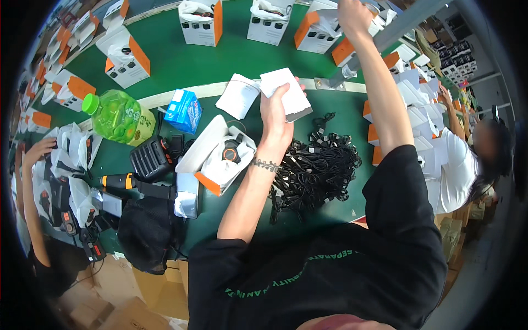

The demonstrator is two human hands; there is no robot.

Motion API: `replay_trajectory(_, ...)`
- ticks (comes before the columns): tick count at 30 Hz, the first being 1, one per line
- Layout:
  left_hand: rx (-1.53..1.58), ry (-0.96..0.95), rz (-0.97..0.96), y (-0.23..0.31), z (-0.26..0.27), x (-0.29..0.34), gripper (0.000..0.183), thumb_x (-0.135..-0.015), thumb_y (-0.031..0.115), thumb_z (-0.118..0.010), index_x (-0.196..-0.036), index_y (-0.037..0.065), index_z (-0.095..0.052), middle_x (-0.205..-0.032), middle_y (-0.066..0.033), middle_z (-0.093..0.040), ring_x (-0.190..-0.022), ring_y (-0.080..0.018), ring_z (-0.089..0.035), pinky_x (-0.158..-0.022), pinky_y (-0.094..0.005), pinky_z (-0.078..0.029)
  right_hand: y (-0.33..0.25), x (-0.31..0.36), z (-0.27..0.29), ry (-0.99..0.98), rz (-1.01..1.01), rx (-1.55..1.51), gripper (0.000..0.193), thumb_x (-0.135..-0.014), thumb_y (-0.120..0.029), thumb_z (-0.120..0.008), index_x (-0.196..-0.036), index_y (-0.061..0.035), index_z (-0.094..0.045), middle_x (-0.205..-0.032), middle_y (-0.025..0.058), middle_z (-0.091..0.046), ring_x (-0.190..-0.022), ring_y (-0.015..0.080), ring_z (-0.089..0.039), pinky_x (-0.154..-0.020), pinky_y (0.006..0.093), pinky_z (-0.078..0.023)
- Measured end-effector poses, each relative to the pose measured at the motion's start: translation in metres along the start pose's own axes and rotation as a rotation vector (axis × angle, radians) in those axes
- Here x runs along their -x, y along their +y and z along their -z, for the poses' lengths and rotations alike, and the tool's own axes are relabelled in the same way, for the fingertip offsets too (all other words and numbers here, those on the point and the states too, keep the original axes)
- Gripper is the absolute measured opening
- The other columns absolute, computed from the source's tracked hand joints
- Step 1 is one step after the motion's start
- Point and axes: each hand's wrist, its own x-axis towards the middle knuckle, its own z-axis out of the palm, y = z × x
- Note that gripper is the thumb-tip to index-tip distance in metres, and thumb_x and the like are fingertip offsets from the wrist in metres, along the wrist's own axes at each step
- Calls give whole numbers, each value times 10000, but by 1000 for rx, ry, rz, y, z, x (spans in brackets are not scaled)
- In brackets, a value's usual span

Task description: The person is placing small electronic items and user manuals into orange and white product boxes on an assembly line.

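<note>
Left fingers [282, 91]: clamped around a white box [297, 102].
White box: just beyond the black cable heap [322, 173] on the green table [352, 113].
Right hand [355, 19]: near open cartons [316, 37]; cannot tell whether its fingers grip.

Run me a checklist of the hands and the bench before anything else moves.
1. Left hand has a secure grip on the small white box: ok, thumb across the top, fingers around the side.
2. Right hand is free: cannot tell, it reaches to the far boxes and its fingers are partly out of view.
3. Black cables are separated: not ok, they lie in a tangled pile.
4. Open box near the left forearm is closed: not ok, its orange flap is folded out.
5. Big bottle is capped: ok, green cap on.
</note>
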Motion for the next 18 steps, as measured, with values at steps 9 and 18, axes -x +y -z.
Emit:
replay_trajectory(9,-82,21,9,-2,-3,11,433,-932,92,-526,-1342,-35,-468,-1180,-183,-636,-1049,-299,-654,-890,-421,-545,0,-35,-73,-62,189,83,158,-854,-134,-581,-845,-97,-734,-849,171,-718,-811,344,-722,-719,494,-566)
replay_trajectory(18,-66,-70,-38,3,-14,5,386,-931,82,-519,-1294,-46,-496,-1157,-184,-640,-998,-295,-665,-865,-417,-549,42,-23,-123,-346,199,-125,145,-828,-131,-616,-818,-24,-713,-849,214,-702,-821,403,-692,-712,496,-553)
